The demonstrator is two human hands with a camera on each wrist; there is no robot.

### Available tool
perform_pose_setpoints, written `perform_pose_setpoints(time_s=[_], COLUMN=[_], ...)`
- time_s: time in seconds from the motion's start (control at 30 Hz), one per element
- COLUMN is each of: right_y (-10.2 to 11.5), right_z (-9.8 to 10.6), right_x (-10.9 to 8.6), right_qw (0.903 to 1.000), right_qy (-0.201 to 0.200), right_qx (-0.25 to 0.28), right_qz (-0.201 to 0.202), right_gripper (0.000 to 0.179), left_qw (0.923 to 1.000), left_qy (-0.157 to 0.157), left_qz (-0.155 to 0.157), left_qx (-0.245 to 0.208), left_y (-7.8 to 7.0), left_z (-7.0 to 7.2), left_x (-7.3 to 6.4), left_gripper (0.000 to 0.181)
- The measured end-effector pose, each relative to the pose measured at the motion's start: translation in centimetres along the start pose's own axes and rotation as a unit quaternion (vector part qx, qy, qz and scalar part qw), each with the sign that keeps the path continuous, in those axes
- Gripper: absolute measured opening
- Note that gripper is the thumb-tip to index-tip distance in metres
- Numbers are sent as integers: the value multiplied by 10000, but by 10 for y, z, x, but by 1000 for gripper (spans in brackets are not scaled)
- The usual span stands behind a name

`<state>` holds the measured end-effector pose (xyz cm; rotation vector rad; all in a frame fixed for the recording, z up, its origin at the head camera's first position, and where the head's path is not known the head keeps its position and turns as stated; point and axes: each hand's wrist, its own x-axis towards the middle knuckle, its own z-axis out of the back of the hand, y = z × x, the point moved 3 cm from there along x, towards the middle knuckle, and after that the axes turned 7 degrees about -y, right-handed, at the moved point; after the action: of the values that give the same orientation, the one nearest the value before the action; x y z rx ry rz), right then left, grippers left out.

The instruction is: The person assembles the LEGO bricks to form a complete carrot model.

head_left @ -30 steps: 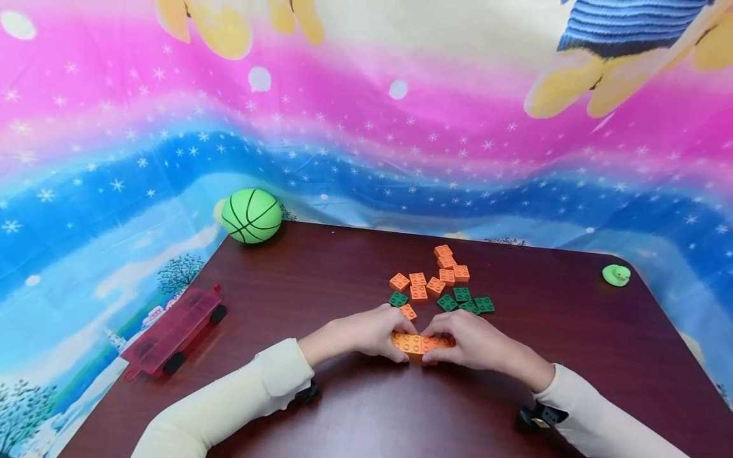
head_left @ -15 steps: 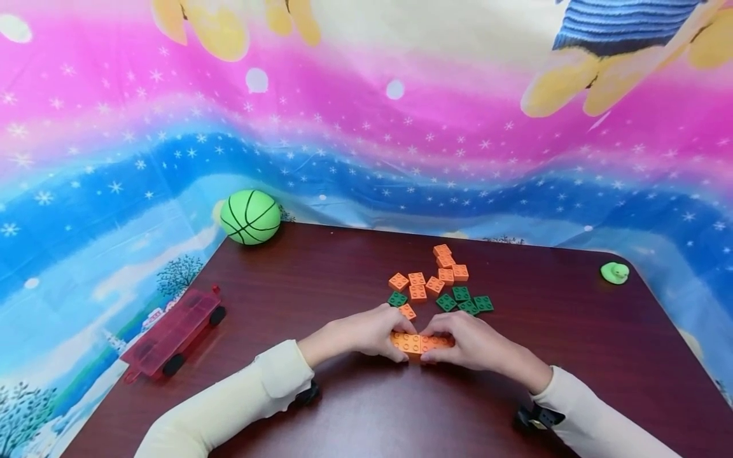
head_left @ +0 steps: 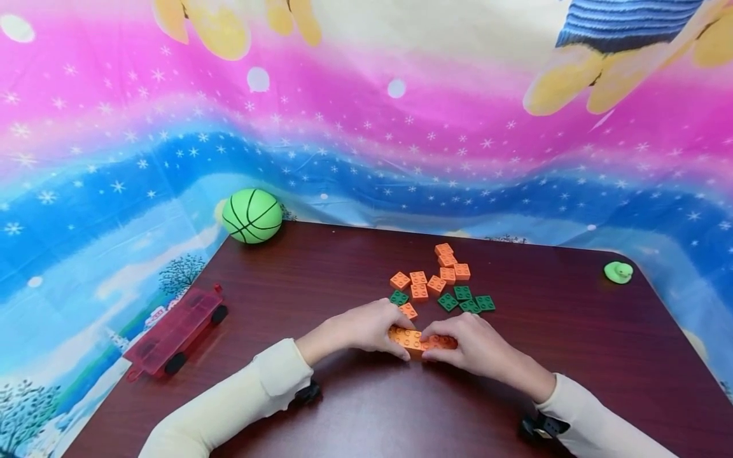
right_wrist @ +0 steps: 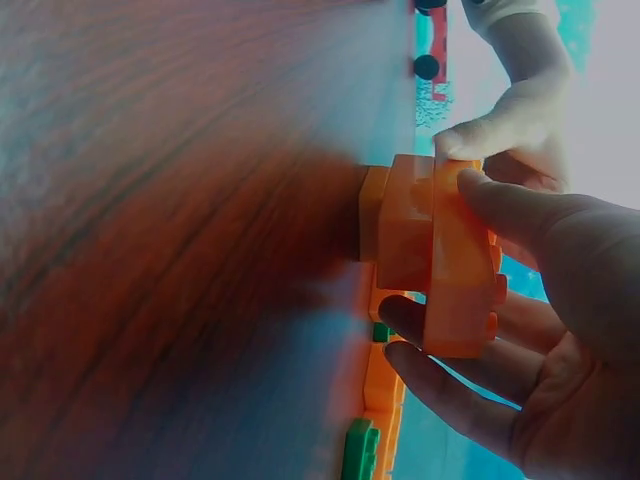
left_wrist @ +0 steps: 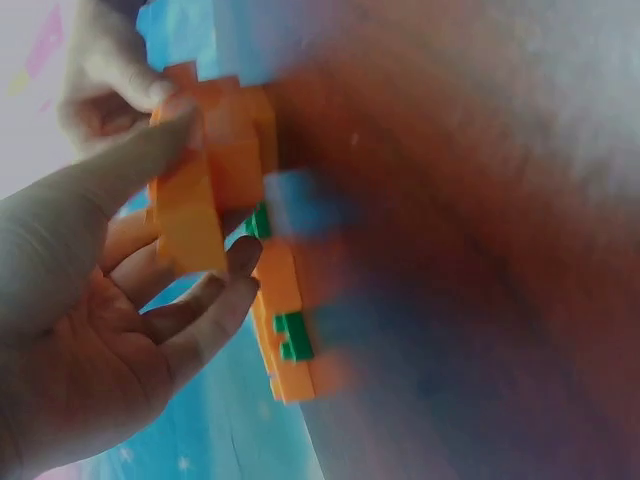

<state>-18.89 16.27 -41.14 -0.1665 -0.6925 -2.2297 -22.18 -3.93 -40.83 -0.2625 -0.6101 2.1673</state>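
In the head view, my left hand (head_left: 375,327) grips a light orange toy building brick (head_left: 408,337) between thumb and fingers. Its neighbour, a deeper orange brick (head_left: 443,342), is pinched by my right hand (head_left: 475,340). The two meet end to end in front of me. Both wrist views show them as the upper layer of a small stack, with another orange brick (right_wrist: 405,220) beneath and a lighter orange one (right_wrist: 373,210) lowest, close over the table. My right thumb (right_wrist: 510,205) presses along the upper brick's side. Fingers hide parts of the bricks.
Beyond the hands lie several loose orange bricks (head_left: 419,292) and several green bricks (head_left: 462,293) on the dark table (head_left: 321,273). A red toy wagon (head_left: 177,331) stands left, a green ball (head_left: 252,216) at the back left corner. A green rubber duck (head_left: 618,273) sits far right.
Earlier the two upper bricks lay in line with level tops. Now the left one is slightly turned and a small step shows at their joint. Both hands keep their grip.
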Motion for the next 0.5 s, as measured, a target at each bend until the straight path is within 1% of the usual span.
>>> perform_pose_setpoints(time_s=[0.07,0.13,0.2,0.27,0.3,0.37,0.43,0.5], right_y=[0,1,1,2,2,3,3,3], right_z=[0,1,1,0,0,-2,-4,-4], right_x=[0,0,1,1,1,1,1,1], right_qw=[9999,9997,9998,9999,9999,9998,9995,9994], right_qy=[-68,-118,-117,-52,-9,72,119,109], right_qx=[58,92,48,-46,-105,-203,-275,-318], right_qz=[136,202,184,112,72,7,-55,-91], right_gripper=[10,5,4,8,12,17,21,23], left_qw=[9999,9992,9975,9963,9960,9962,9962,9951], left_qy=[-136,-360,-587,-662,-637,-475,-289,-172], left_qz=[28,176,392,551,605,613,524,448], left_qx=[-7,-54,7,64,177,400,630,863], left_y=[6,14,21,27,29,30,29,27], left_z=[7,15,23,26,26,23,17,12], left_x=[1,2,4,6,7,11,15,19], left_gripper=[40,42,37,33,32,35,37,38])
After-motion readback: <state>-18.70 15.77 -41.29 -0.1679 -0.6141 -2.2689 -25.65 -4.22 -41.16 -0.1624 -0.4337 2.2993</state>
